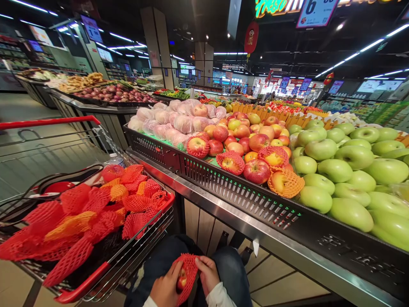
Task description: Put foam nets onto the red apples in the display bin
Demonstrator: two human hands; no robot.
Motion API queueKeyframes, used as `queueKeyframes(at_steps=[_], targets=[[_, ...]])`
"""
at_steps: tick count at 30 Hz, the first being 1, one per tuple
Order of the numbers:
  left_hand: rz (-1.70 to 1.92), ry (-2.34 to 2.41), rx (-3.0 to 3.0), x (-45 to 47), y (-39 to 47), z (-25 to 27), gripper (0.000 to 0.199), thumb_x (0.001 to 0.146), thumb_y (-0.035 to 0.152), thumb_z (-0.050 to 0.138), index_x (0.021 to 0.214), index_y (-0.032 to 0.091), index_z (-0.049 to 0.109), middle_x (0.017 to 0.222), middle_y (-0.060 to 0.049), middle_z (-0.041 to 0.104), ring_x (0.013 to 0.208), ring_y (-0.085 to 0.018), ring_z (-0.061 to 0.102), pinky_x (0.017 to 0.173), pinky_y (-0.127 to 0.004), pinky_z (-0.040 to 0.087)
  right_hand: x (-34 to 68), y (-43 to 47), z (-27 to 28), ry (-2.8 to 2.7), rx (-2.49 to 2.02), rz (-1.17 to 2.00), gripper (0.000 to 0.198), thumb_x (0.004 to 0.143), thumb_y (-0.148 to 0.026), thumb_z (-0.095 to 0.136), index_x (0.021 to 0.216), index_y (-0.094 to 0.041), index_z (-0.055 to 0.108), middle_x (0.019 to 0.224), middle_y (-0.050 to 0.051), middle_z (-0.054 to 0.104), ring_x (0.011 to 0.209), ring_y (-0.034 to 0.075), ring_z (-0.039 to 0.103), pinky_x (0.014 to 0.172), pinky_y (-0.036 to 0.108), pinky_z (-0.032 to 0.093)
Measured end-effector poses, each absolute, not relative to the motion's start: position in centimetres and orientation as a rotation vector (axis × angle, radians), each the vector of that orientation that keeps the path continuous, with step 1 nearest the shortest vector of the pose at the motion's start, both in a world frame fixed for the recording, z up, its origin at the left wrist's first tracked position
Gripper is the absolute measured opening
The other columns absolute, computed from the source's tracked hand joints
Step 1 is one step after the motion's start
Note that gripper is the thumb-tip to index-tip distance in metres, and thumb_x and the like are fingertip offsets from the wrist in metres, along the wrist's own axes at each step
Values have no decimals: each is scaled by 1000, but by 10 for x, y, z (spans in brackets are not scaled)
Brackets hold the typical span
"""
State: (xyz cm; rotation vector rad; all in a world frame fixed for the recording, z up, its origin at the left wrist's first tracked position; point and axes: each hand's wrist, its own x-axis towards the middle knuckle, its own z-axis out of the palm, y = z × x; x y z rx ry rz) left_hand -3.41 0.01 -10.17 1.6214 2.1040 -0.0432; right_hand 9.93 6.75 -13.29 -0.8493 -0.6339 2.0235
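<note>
Low in the view, over my lap, a red and yellow apple sits partly inside a red foam net sleeve. My left hand is wrapped around the apple and net from the left. With thumb and fingers closed, my right hand pinches the net's upper right edge. To the left, a heap of red and orange foam nets lies in a shopping cart. Loose apples, a few in foam nets, fill the black display bin in front of me.
Green apples fill the bin's right side, and pink-wrapped fruit its left. A metal ledge runs along the display's front. The cart's red handle is at far left. Red onions lie on a stand behind.
</note>
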Motion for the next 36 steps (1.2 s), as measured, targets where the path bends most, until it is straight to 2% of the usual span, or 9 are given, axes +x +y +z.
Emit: queueKeyframes(at_steps=[3,6,10,13,16,23,29,34,36], targets=[[93,2171,1648,-42,-8,-115,72,69,21,61,139,33,50,144,-8,56,96,-31,74,87,-40,58,99,65,-130,-584,-794,2011,30,66,-43,87,72,-17,74,74,3,73,69,14,62,75,27,46],[421,2196,1837,-51,-18,-137,69,68,23,62,136,28,54,139,-8,61,89,-28,75,76,-34,61,100,65,-127,-574,-741,2022,31,68,-43,85,73,-17,71,72,1,70,65,11,58,68,24,43],[838,2157,2261,-66,-28,-156,59,72,31,68,129,23,56,123,-9,71,78,-23,76,63,-24,60,102,66,-130,-567,-807,2112,37,58,-42,91,69,-16,67,67,0,67,61,10,55,65,23,41],[960,2111,2446,-72,-29,-154,63,77,47,71,130,19,52,114,-14,74,83,-24,76,62,-22,60,100,66,-136,-623,-895,2156,41,54,-45,92,65,-16,65,63,-2,64,59,10,54,64,24,41],[977,2128,2433,-70,-26,-145,64,82,53,66,134,19,49,115,-15,73,89,-24,76,64,-21,60,99,65,-141,-700,-886,2142,41,59,-49,89,71,-17,68,67,-2,65,64,11,56,67,24,42],[1060,2082,2393,-55,-17,-134,52,87,49,58,131,21,54,117,-13,72,92,-24,75,67,-24,62,106,59,-142,-598,-738,2428,59,72,-54,79,119,-22,66,114,8,72,95,22,69,81,37,51],[960,1975,2554,-52,-15,-125,43,88,32,52,128,21,56,119,-13,71,82,-22,75,71,-26,61,112,57,-135,-591,-629,2534,66,68,-61,78,116,-18,67,107,13,73,88,25,71,81,44,51],[743,2101,2374,-45,-8,-127,56,77,19,57,132,26,52,134,-13,61,82,-22,75,65,-27,61,110,57,-137,-532,-662,2438,53,70,-50,81,110,-18,68,107,11,73,82,21,69,77,38,50],[750,2068,2341,-43,-5,-126,59,77,23,59,135,25,48,136,-15,58,92,-25,74,69,-30,62,108,57,-139,-483,-705,2375,48,68,-47,82,105,-19,69,103,10,74,78,20,69,74,37,50]])
